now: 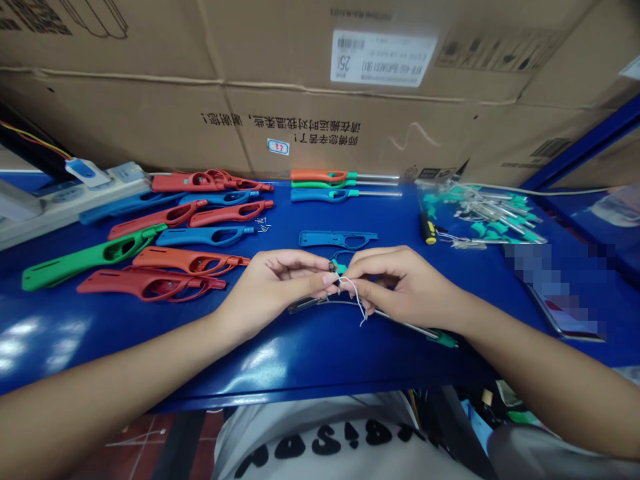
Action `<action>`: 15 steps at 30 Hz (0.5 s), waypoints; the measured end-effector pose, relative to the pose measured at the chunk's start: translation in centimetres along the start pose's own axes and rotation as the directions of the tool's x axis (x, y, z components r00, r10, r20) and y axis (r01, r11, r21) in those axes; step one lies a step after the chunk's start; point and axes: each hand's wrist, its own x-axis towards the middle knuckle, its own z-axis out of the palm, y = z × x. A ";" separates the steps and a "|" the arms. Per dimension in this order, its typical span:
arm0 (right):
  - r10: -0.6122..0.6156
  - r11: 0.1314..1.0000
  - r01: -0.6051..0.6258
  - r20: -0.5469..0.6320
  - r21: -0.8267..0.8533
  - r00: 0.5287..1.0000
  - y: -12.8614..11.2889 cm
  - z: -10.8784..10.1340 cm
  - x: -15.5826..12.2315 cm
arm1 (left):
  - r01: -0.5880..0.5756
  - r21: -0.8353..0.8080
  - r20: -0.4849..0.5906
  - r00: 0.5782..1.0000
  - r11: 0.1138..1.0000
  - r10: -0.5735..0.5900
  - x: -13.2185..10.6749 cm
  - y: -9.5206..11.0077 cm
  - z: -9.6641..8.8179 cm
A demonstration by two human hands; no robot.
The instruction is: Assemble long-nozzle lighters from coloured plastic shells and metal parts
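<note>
My left hand pinches a small part with a teal piece between thumb and fingertips. With fingers closed against it, my right hand grips a thin white wire, whose loose end curls down. Below my hands lies a lighter's metal tube with a teal end, and a clear plastic part shows beneath my left fingers. Just beyond the fingertips is a blue lighter half-shell, hollow side up. The small part is mostly hidden by my fingers.
Lighter handles in red, blue and green lie at left, near a power strip. Several finished-looking lighters lie at the back. At right are teal-ended tubes, a yellow-black screwdriver and a phone. Cardboard boxes stand behind.
</note>
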 end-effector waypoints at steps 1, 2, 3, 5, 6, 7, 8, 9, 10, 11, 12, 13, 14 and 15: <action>-0.009 1.000 0.009 -0.007 -0.007 1.000 0.0 0.0 0.0 | 0.005 0.001 -0.003 1.000 1.000 -0.005 0.0 0.0 0.0; -0.014 1.000 0.014 -0.011 -0.014 1.000 0.0 0.0 0.0 | 0.013 0.007 -0.004 1.000 1.000 -0.013 0.0 0.0 0.0; -0.013 1.000 0.012 -0.013 -0.022 1.000 0.0 0.0 0.0 | 0.022 0.015 -0.004 1.000 1.000 -0.022 -0.1 0.0 0.0; -0.005 0.999 0.005 -0.006 -0.042 1.000 0.0 -0.1 0.0 | 0.037 0.028 -0.001 0.999 0.999 -0.037 -0.1 0.0 0.1; -0.004 0.999 0.004 -0.002 -0.053 1.000 0.0 -0.1 0.1 | 0.041 0.030 0.004 0.999 0.999 -0.041 -0.1 0.0 0.1; -0.004 0.998 0.004 0.002 -0.064 1.000 0.0 -0.1 0.1 | 0.041 0.029 0.011 0.999 0.999 -0.042 -0.1 -0.1 0.1; -0.007 0.997 0.007 0.006 -0.072 1.000 -0.1 -0.2 0.1 | 0.037 0.024 0.017 0.999 0.999 -0.037 -0.1 -0.1 0.1; -0.012 0.997 0.013 0.010 -0.078 1.000 -0.1 -0.2 0.1 | 0.031 0.019 0.025 0.999 0.999 -0.031 -0.2 -0.1 0.1; -0.020 0.996 0.022 0.015 -0.084 1.000 -0.1 -0.2 0.1 | 0.026 0.014 0.032 0.999 1.000 -0.027 -0.2 -0.1 0.1; -0.031 0.995 0.033 0.018 -0.094 0.999 0.0 -0.2 0.1 | 0.025 0.009 0.037 0.999 1.000 -0.026 -0.2 -0.1 0.2; -0.049 0.993 0.051 0.019 -0.109 0.999 0.0 -0.3 0.1 | 0.027 0.005 0.041 0.999 1.000 -0.027 -0.2 -0.1 0.2; -0.075 0.988 0.076 0.019 -0.132 0.997 0.0 -0.3 0.0 | 0.033 0.000 0.043 0.999 0.999 -0.033 -0.2 -0.1 0.2; -0.107 0.981 0.108 0.015 -0.161 0.994 0.0 -0.3 0.0 | 0.042 -0.004 0.045 0.998 0.999 -0.041 -0.2 -0.1 0.1; -0.142 0.971 0.142 0.012 -0.192 0.990 0.0 -0.4 0.0 | 0.051 -0.008 0.046 0.998 0.999 -0.051 -0.2 -0.1 0.1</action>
